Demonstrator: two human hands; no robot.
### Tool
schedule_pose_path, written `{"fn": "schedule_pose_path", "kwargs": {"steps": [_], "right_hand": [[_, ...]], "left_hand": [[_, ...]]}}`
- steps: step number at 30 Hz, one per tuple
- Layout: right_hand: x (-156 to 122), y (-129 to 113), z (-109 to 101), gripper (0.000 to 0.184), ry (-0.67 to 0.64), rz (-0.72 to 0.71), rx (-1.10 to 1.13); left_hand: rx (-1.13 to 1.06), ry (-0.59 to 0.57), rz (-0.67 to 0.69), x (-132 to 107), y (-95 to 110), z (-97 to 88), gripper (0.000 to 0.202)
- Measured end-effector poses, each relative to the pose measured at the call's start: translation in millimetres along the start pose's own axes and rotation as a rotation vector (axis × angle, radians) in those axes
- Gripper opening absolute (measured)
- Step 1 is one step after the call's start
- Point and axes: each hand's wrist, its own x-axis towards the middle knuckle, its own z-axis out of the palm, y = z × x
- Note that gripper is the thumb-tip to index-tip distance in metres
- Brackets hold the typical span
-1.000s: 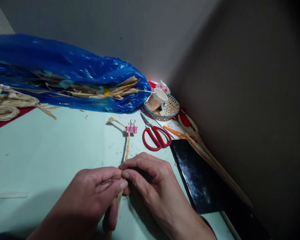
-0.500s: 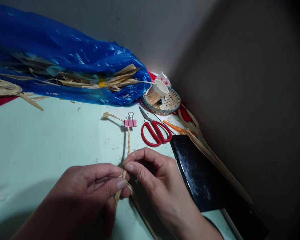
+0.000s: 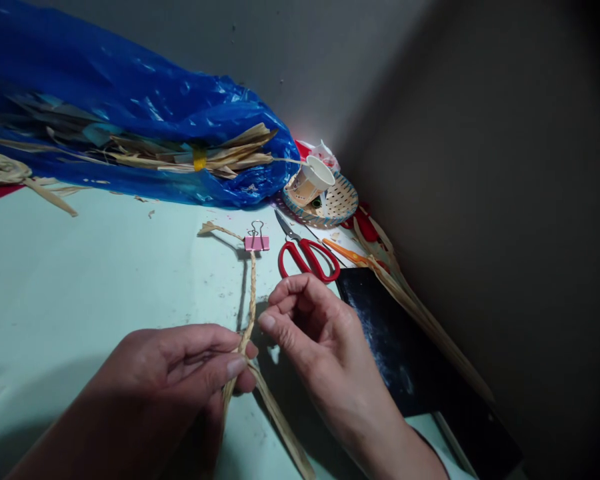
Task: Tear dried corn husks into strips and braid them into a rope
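A thin braided straw cord (image 3: 253,287) runs up the pale green table (image 3: 105,267) to a pink binder clip (image 3: 257,242) clamped on it. My left hand (image 3: 180,373) pinches the near end of the braid between thumb and forefinger. Loose flat straw strands (image 3: 280,423) trail from the pinch toward me. My right hand (image 3: 315,333) hovers just right of the braid, fingers curled, with nothing visible in them.
Red scissors (image 3: 307,257) lie right of the clip. A small woven basket (image 3: 333,203) with a tipped paper cup (image 3: 310,180) sits in the corner. A blue plastic bag (image 3: 130,113) of dried leaves fills the back. A black slab (image 3: 395,347) and long straw strips (image 3: 420,313) lie against the wall at right.
My right hand has let go of the braid and moved up and to the right. A loose strand now lies free below my left hand's pinch. The view has shifted slightly.
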Motion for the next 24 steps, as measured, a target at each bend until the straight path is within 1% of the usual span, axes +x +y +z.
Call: {"fn": "schedule_pose_path", "kwargs": {"steps": [3, 6, 8, 9, 11, 13, 15, 19, 21, 23, 24], "right_hand": [[0, 0, -3, 0.007, 0.037, -0.052, -0.067], [1, -1, -9, 0.005, 0.089, -0.090, -0.110], [0, -4, -12, 0.005, 0.088, -0.081, -0.145], [-1, -6, -13, 0.006, 0.057, -0.060, -0.165], [-4, -10, -15, 0.009, -0.073, 0.025, -0.198], [-8, -13, -15, 0.016, -0.235, 0.134, -0.240], [-11, -15, -15, 0.023, -0.346, 0.195, -0.284], [-16, -17, -16, 0.027, -0.423, 0.189, -0.270], [-16, -19, -17, 0.026, -0.433, 0.165, -0.272], [-15, -23, -18, 0.021, -0.432, 0.117, -0.337], [-15, -25, -19, 0.020, -0.431, 0.087, -0.383]], "left_hand": [[-0.005, -0.024, 0.006, 0, -2, 0.2, 0.028], [0.020, -0.002, 0.042, -2, -4, 0.5, 0.025], [0.035, 0.008, 0.083, -2, -4, 0.4, 0.024], [0.038, 0.003, 0.102, -2, -4, 0.3, 0.023], [0.016, -0.031, 0.121, -2, -4, 0.0, 0.023], [-0.043, -0.068, 0.106, -2, -3, -0.4, 0.022], [-0.083, -0.087, 0.078, -2, -2, -0.8, 0.024], [-0.104, -0.105, 0.080, -1, -5, -0.2, 0.028], [-0.162, -0.110, 0.116, 3, -14, -0.3, 0.032], [-0.233, -0.088, 0.187, 10, -26, -2.4, 0.037], [-0.230, -0.079, 0.214, 16, -33, -4.4, 0.039]]}}
